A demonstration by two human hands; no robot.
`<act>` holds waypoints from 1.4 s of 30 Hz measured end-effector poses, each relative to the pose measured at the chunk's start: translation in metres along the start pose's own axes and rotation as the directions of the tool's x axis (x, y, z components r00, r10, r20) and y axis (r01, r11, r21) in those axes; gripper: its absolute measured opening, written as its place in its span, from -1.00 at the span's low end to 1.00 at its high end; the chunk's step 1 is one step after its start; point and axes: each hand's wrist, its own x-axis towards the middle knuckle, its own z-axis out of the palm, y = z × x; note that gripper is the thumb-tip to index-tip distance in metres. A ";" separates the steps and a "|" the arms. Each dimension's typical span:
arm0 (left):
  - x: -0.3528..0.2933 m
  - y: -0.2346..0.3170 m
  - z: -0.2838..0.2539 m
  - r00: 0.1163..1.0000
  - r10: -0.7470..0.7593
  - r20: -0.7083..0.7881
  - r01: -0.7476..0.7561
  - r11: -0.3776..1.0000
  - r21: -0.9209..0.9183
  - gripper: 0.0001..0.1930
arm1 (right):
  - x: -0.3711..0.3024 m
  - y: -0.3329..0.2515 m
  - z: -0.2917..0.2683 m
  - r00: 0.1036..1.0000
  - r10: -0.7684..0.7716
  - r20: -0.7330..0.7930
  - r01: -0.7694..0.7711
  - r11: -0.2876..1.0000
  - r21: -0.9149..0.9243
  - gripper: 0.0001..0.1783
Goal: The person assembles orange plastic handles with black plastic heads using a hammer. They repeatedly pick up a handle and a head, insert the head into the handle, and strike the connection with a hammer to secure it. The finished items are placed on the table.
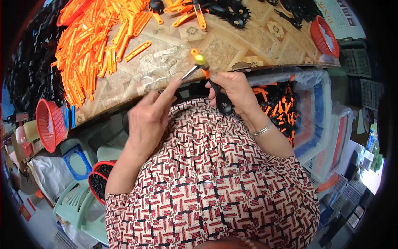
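Observation:
My left hand (148,114) is closed around the handle end of a small hammer (190,72) with a metal shaft and a blurred yellow head. In my right hand (235,88) is a black kitchen spoon (224,103), its holed bowl hanging down by my shirt and an orange handle piece (205,74) at its upper end. The hammer's head overlaps the orange handle at the table's near edge; whether they touch I cannot tell. A big heap of orange handles (89,45) covers the table's left side, and one loose orange handle (138,51) lies by it.
Black utensil heads (234,16) lie along the table's (166,62) far side. Red baskets stand at its right end (324,37) and left end (50,124). Below the edge, right of me, a plastic-lined crate (317,112) holds black and orange utensils. A pale green chair (74,203) stands lower left.

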 end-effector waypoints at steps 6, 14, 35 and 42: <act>0.002 -0.024 -0.009 0.910 -0.404 -0.091 0.346 0.863 -0.368 -0.59 | -0.019 -0.021 -0.079 0.986 -0.020 0.164 0.078 0.930 -0.360 -0.65; 0.023 -0.041 -0.010 0.782 -0.622 -0.039 0.442 0.598 -0.668 -0.60 | -0.060 -0.088 -0.140 0.842 -0.535 -0.072 -0.094 -0.014 -0.995 -0.74; 0.073 -0.079 -0.008 0.932 -0.307 -0.191 0.335 0.932 0.138 -0.73 | 0.184 -0.194 -0.012 0.553 -0.807 0.208 0.831 0.553 -0.066 -0.89; 0.096 -0.072 0.000 0.961 -0.278 -0.007 0.267 0.917 0.297 -0.68 | 0.162 -0.183 -0.046 0.769 -0.628 0.121 0.417 0.636 0.649 -0.87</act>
